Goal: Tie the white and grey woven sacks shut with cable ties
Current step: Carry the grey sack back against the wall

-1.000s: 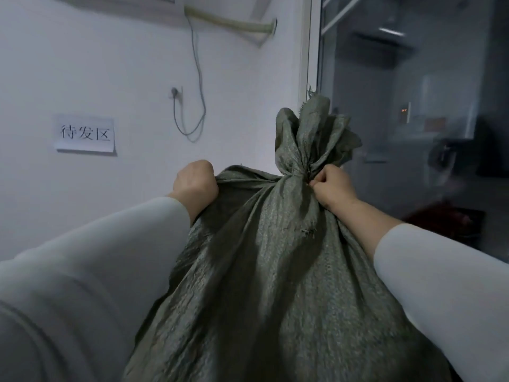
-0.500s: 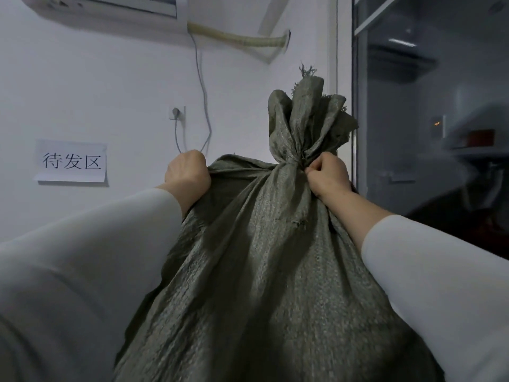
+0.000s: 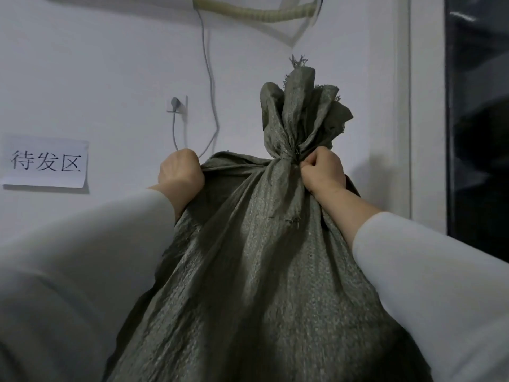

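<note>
We hold the grey sack (image 3: 256,257) upright, gathered neck pointing up: left hand (image 3: 180,176) clenches its corner, right hand (image 3: 323,172) grasps the neck.

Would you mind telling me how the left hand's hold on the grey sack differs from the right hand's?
The left hand grips a fold at the shoulder of the grey sack, off to the side of the neck; the right hand grips right at the gathered neck. The left sleeve reaches the wrist, while the right sleeve leaves the forearm bare. Both hands are curled tight on the fabric.
</note>
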`<control>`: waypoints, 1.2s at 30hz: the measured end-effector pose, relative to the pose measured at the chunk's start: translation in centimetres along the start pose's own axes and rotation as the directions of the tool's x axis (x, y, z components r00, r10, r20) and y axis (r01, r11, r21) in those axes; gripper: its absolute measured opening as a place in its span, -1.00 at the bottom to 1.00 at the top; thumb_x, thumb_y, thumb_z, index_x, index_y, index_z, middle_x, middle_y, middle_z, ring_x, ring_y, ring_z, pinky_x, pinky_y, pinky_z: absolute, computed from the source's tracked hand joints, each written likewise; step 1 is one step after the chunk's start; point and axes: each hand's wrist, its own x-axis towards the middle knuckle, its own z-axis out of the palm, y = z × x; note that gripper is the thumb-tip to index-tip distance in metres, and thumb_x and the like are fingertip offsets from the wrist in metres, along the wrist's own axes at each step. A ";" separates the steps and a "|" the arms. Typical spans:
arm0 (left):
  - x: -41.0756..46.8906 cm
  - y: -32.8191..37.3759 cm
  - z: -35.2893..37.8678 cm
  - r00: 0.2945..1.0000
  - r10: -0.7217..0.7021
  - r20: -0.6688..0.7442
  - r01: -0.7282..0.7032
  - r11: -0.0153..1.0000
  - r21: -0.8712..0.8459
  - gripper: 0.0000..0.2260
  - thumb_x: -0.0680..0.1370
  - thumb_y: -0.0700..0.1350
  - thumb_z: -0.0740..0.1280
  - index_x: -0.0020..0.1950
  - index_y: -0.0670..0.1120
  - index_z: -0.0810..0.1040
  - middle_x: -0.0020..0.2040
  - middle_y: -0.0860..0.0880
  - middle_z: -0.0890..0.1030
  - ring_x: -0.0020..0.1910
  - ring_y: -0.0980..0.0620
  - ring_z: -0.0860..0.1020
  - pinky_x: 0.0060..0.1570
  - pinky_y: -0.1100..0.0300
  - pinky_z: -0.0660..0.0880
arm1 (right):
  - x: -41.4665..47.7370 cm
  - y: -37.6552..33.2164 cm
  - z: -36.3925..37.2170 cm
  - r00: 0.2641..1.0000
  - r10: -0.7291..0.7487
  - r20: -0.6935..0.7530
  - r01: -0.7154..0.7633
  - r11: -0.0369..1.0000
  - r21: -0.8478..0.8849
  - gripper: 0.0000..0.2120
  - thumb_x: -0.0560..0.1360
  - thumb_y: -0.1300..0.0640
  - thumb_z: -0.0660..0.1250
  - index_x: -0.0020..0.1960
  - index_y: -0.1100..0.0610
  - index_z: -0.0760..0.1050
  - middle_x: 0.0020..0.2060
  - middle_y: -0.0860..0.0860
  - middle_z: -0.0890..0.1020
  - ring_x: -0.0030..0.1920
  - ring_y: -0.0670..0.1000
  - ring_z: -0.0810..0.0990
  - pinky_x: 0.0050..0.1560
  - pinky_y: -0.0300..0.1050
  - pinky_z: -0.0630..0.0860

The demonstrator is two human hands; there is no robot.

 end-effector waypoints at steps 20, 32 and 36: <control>11.3 -8.5 26.9 0.964 -0.025 0.264 0.035 0.999 -0.035 -0.81 0.47 -0.29 0.24 0.00 -0.23 0.61 0.00 -0.23 0.61 0.03 -0.23 0.55 0.00 0.04 0.47 | 8.0 14.4 22.0 0.996 0.066 0.062 -0.054 0.982 -0.181 -0.94 0.49 0.12 0.22 -0.16 0.04 0.37 -0.09 0.06 0.56 -0.04 0.10 0.51 0.07 0.06 0.43; 5.1 -7.5 24.4 0.699 0.011 0.715 0.257 0.929 -0.266 0.08 0.03 0.54 0.30 0.49 0.23 0.07 0.55 -0.06 0.05 0.50 -0.16 0.12 0.46 -0.14 0.10 | 8.9 16.0 23.9 0.958 0.088 0.274 -0.013 0.965 -0.263 -0.85 0.53 0.10 0.23 0.02 0.16 0.46 0.04 0.15 0.57 0.08 0.18 0.50 0.03 0.00 0.44; 2.0 -4.4 23.1 0.571 0.093 0.816 0.115 0.975 -0.191 0.03 0.04 0.55 0.32 0.39 0.46 -0.13 0.52 -0.02 -0.32 0.52 -0.18 -0.20 0.47 -0.21 -0.10 | 8.5 15.9 23.0 0.943 0.082 0.322 -0.001 0.970 -0.243 -0.82 0.55 0.16 0.20 0.05 0.17 0.54 0.07 0.16 0.59 0.10 0.19 0.52 0.06 -0.03 0.43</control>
